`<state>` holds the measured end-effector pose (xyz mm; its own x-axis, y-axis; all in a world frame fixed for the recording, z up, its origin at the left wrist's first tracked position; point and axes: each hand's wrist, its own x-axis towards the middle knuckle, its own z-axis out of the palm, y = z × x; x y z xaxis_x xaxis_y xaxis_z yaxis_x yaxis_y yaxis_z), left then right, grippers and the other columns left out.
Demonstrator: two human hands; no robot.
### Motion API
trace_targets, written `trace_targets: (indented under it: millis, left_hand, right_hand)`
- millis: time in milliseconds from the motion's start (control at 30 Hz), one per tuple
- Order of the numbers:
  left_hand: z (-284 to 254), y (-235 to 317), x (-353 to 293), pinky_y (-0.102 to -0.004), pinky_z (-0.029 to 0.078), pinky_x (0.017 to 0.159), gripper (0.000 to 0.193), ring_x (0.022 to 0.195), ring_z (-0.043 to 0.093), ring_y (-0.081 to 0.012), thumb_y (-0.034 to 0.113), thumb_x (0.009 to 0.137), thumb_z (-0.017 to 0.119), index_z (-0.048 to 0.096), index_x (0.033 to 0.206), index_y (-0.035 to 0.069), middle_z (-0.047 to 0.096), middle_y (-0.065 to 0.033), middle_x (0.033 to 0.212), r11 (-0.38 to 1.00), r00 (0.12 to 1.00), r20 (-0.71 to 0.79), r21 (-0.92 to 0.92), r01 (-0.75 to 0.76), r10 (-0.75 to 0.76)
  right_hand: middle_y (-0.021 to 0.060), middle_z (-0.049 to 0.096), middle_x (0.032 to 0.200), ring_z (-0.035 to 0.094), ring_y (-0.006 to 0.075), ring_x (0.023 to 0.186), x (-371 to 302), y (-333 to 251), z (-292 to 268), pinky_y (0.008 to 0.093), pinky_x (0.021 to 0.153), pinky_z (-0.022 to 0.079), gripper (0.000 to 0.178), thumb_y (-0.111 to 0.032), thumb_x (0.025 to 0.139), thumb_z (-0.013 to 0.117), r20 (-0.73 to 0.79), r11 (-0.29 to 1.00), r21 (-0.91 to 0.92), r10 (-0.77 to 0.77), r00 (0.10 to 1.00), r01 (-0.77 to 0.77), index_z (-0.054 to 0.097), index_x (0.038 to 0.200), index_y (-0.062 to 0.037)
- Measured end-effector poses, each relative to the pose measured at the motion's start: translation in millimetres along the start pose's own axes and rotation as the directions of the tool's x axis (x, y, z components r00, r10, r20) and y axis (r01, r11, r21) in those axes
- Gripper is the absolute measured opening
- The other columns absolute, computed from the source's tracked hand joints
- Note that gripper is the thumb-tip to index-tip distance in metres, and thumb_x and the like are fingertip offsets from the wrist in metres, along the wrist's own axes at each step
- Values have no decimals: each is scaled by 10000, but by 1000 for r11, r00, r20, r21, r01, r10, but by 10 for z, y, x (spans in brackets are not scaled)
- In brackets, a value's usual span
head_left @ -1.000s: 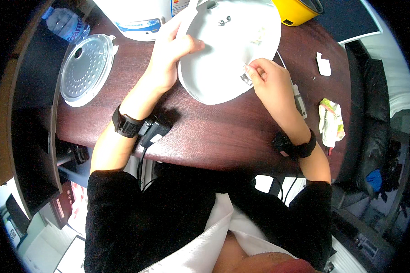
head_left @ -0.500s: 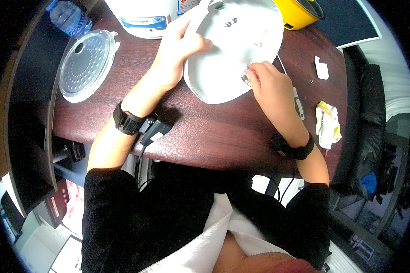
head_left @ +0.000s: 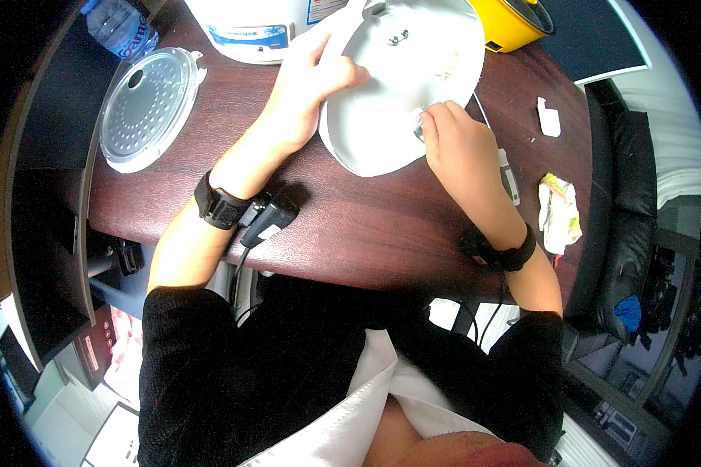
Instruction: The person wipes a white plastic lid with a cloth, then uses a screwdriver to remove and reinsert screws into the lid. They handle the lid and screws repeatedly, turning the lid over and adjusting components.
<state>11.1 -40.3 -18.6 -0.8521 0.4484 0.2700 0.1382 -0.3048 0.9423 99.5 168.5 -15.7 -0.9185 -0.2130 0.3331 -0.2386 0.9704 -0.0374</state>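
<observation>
A white oval shallow piece point(head_left: 374, 144), like a lid or dish, is tilted up over the table. My left hand point(head_left: 308, 89) is closed on its left side, the thumb lying over the inner face. My right hand point(head_left: 461, 136) is at its lower right edge with the fingers pinched together. At those fingertips shows a small shiny grey-and-clear piece point(head_left: 418, 132), too small and partly covered to name. Small dark fittings point(head_left: 398, 37) sit on the inner face near the top, with a faint pale smear point(head_left: 449, 65) to their lower right.
Around lie a clear perforated lid point(head_left: 144, 113), a water bottle point(head_left: 123, 31), a white container point(head_left: 249, 39), a yellow pot point(head_left: 516, 23), a small white plastic piece point(head_left: 548, 117) and a crumpled stained tissue point(head_left: 561, 214). A black adapter with cable point(head_left: 273, 218) is near my left wrist.
The white oval piece has shifted very slightly to the right under my left hand. My right fingers have moved a little up along its edge, still pinched on the small piece.
</observation>
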Motion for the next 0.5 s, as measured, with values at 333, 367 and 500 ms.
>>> trace_targets:
  millis: [333, 367, 500]
  left_hand:
    - [-19, -26, 28, -279, 429, 840, 583, 960, 540, -151, 235, 760, 538, 492, 1289, -6, 582, -70, 1060, 1000, 1000, 12, 24, -18, 18]
    - [-12, -27, 26, -278, 428, 841, 581, 963, 539, -151, 233, 760, 538, 494, 1288, -5, 581, -69, 1060, 1000, 1000, 5, 18, -15, 15]
    - [-29, -64, 32, -276, 424, 848, 572, 969, 536, -149, 226, 760, 541, 503, 1282, -3, 582, -66, 1058, 1000, 1000, -6, 6, -22, 22]
  right_hand:
    - [127, 592, 799, 629, 328, 672, 3, 20, 1, 398, 610, 514, 205, -224, 928, 555, 33, 997, 63, 44, 998, -46, 578, 836, -43]
    - [128, 592, 801, 629, 328, 675, 6, 25, -1, 399, 612, 513, 200, -219, 928, 553, 39, 997, 59, 39, 998, -41, 577, 838, -42]
    - [129, 593, 807, 629, 327, 685, 17, 36, 7, 406, 613, 510, 162, -187, 922, 554, 62, 999, 28, 23, 998, -25, 572, 855, -40]
